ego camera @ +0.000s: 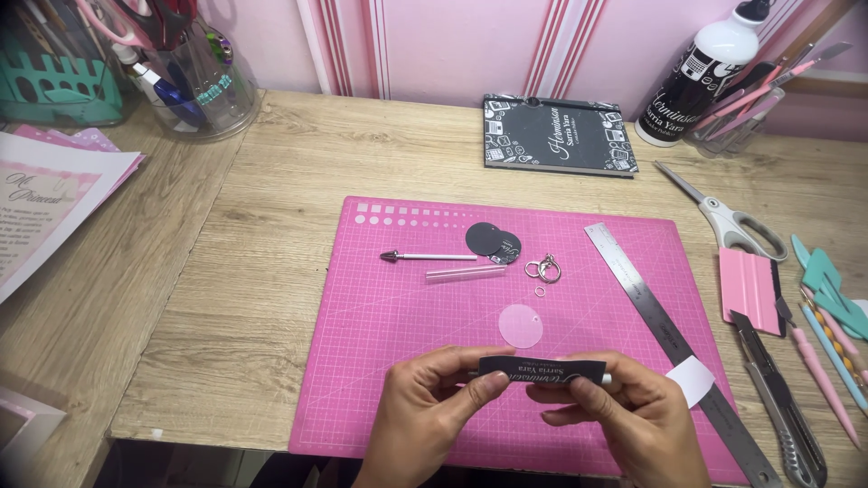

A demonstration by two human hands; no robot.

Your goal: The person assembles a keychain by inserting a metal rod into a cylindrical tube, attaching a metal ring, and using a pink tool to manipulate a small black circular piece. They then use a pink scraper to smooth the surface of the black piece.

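A black sticker strip (541,369) with white print is held flat over a thin pen tube, above the near edge of the pink cutting mat (362,361). The left hand (425,411) pinches its left end, and the right hand (624,411) pinches its right end, so each grip is closed on the strip. To do this well, I think the strip should stay straight and tight, with no wrinkles. A clear round disc (521,325) lies on the mat just behind the strip. Farther back on the mat are black circles (493,241) and a key ring (543,268). A metal ruler (651,307) lies across the mat's right side.
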